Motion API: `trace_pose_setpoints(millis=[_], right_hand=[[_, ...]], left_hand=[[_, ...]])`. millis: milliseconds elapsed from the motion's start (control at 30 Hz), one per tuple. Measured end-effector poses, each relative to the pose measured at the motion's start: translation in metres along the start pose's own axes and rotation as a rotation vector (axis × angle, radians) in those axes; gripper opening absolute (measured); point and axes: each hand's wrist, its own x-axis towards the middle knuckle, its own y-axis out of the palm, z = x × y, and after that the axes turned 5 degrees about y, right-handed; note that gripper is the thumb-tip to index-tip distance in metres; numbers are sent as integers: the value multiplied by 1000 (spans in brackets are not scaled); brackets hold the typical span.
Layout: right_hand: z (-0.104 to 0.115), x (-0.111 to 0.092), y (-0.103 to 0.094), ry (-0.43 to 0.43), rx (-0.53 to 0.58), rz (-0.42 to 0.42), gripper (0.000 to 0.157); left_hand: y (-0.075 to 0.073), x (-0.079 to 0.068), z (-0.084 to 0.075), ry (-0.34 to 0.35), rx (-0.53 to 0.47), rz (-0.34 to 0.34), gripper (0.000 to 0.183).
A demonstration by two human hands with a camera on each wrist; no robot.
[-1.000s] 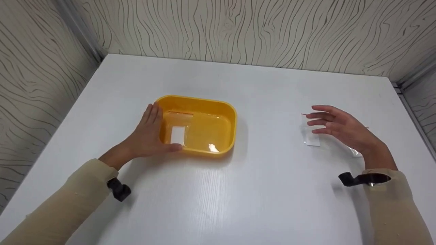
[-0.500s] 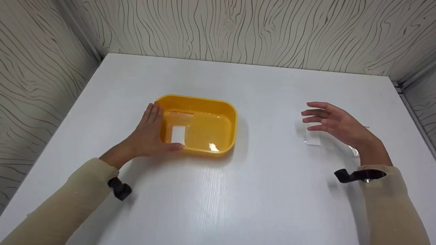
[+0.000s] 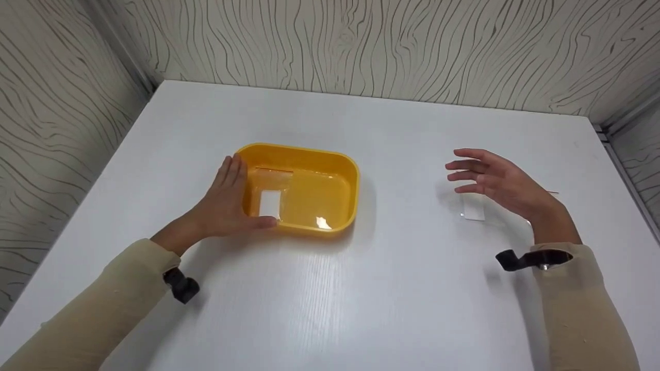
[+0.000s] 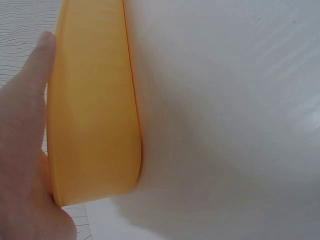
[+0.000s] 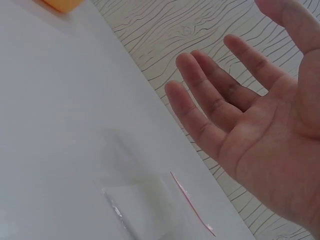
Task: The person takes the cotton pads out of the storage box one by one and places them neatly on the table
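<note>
A yellow plastic tub stands on the white table. My left hand rests against its left end, fingers straight along the wall and thumb on the front rim. Inside the tub lies a clear zip bag with a red strip and a white patch. My right hand hovers to the right, fingers spread and slightly bent, holding nothing. Below it is a clear bag, partly hidden by the fingers. The right wrist view shows a clear bag with a red strip beneath the open palm.
Near the right wrist a short red strip peeks out, apparently another clear bag mostly hidden by the arm. The white table meets a wood-patterned wall at the back. A black wrist camera mount sits on each sleeve.
My right hand has drifted left and a little away from me, covering more of the upper part of the clear bag. The left hand and the tub stay put.
</note>
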Motion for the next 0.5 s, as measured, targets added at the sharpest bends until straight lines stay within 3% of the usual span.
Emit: trace_pose_setpoints(millis=[200, 500], right_hand=[[2, 11, 3, -12, 39, 34, 53], [7, 19, 8, 38, -4, 4, 55]], left_hand=[[1, -1, -1, -16, -8, 7, 141], [0, 0, -1, -25, -6, 13, 142]])
